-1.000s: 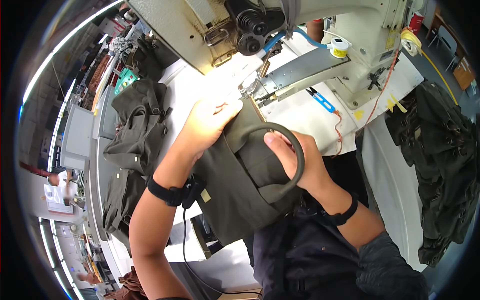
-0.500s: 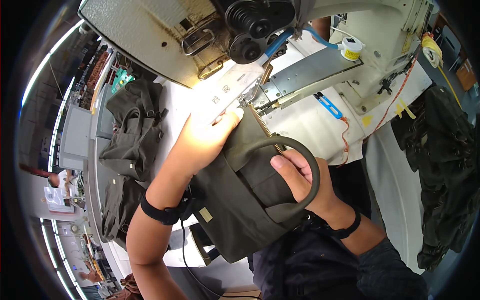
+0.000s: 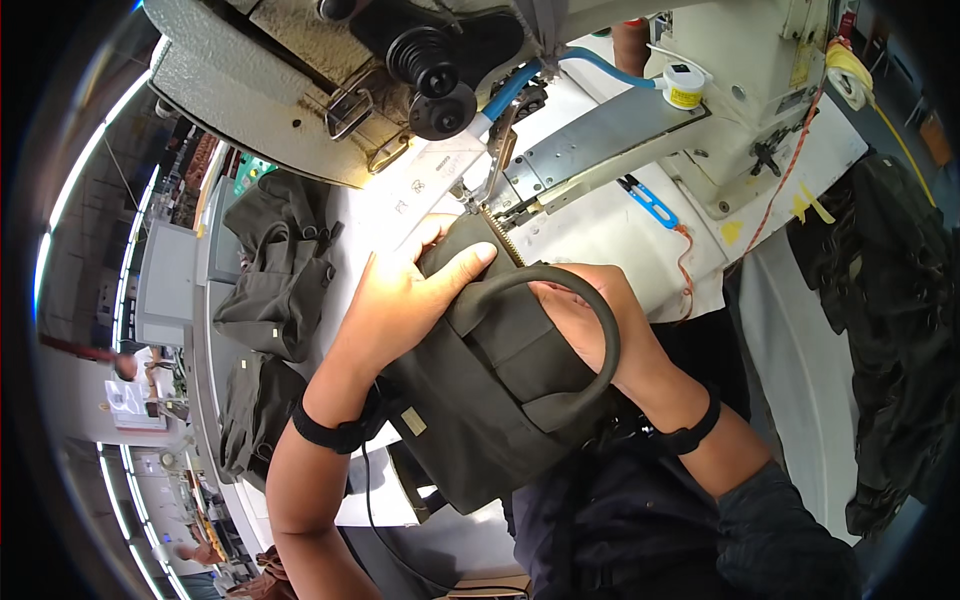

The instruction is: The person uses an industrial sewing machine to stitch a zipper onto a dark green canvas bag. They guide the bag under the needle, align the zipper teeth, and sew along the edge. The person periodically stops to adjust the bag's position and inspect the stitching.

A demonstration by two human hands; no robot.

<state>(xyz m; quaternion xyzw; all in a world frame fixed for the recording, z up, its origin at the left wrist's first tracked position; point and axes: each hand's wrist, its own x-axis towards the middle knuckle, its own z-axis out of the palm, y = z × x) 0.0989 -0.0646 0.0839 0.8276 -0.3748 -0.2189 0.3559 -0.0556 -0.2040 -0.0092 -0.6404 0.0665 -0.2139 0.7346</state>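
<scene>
A dark olive fabric handbag (image 3: 470,420) with a rounded handle (image 3: 608,345) lies tilted at the sewing machine. Its brass-coloured zipper (image 3: 503,238) runs up to the presser foot and needle area (image 3: 475,205). My left hand (image 3: 410,295) grips the bag's upper left edge, thumb on top of the fabric and fingers partly beneath. Reaching behind the handle loop, my right hand (image 3: 595,315) is closed on the bag's edge beside the zipper; its fingertips are partly hidden by the handle and the fabric.
The machine head (image 3: 270,90) overhangs the work from above. On the white table lie blue thread snips (image 3: 652,205) with an orange cord. Other dark bags (image 3: 275,290) sit at the left, and more (image 3: 895,330) hang at the right. A black cable (image 3: 368,520) trails from my left wrist.
My left hand has shifted slightly down and away from the needle area, its thumb now flatter on the fabric. My right hand has slid up along the zipper, and its thumb has tucked in.
</scene>
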